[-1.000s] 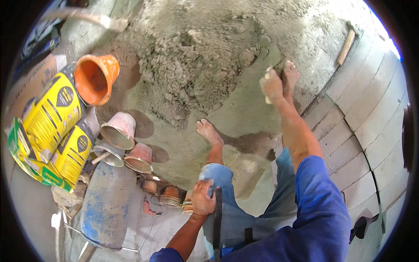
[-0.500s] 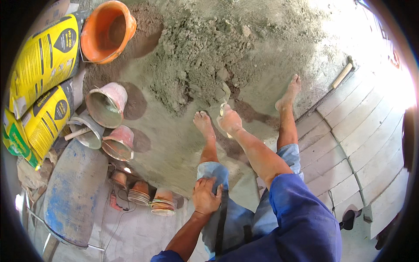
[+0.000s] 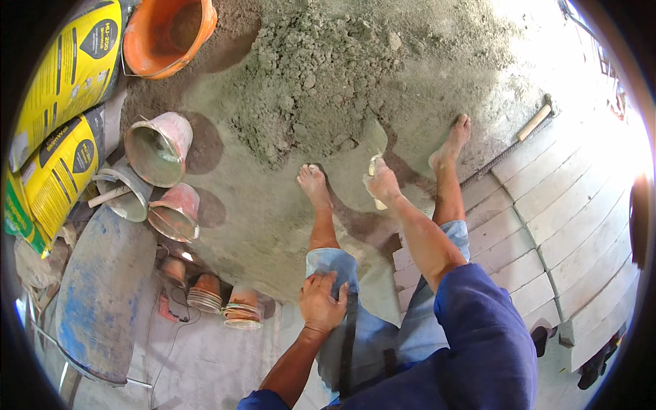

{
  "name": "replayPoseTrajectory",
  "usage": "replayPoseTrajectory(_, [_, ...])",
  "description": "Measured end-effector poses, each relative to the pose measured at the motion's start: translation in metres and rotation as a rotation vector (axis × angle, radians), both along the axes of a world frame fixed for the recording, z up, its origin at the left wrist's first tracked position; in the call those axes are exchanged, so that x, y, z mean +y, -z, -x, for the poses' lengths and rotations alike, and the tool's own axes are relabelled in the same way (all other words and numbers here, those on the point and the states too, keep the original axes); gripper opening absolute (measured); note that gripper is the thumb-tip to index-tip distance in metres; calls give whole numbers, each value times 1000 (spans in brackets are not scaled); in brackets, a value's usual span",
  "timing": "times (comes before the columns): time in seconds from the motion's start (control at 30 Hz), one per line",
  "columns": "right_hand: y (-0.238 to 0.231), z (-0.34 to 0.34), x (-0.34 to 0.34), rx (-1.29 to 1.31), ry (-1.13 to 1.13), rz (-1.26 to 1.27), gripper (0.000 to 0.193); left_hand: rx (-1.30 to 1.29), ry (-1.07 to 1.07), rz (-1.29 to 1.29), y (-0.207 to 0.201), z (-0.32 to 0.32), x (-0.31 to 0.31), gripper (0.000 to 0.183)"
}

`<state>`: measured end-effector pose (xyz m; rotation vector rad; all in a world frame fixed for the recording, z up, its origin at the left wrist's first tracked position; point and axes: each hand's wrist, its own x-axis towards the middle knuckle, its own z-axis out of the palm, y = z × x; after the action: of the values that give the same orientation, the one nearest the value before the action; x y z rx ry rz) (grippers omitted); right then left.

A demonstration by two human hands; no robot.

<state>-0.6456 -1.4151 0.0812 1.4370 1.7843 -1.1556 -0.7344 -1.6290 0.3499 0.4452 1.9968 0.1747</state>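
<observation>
My right hand (image 3: 383, 184) is wrapped round the pale handle of a trowel (image 3: 374, 135). The pointed blade faces up and away from me, at the near right edge of a heap of grey, crumbly mortar (image 3: 318, 82). Fingers spread, my left hand (image 3: 322, 302) lies on my left knee, over the light blue denim. My bare feet stand on the dusty floor, one on either side of the trowel.
Yellow bags (image 3: 82, 48), an orange bucket (image 3: 167, 37), whitish buckets (image 3: 158, 149) and a worn blue wheelbarrow (image 3: 106, 294) stand along the left. Stacked small pots (image 3: 205, 294) and a red corded tool (image 3: 166, 307) lie nearer. At right are a hammer (image 3: 534, 123) and pale blocks (image 3: 540, 225).
My right hand has moved to the right with the trowel, whose blade has turned from edge-on to showing its flat face. My left hand stays on the knee. The view has shifted slightly.
</observation>
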Motion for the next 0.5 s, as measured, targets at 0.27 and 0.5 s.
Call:
replayPoseTrajectory(0.27, [-24, 6, 1, 22, 191, 51, 48, 43, 16, -17, -3, -5, 3, 36])
replayPoseTrajectory(0.5, [-41, 10, 17, 175, 268, -108, 45, 20, 12, -23, 2, -7, 0, 36])
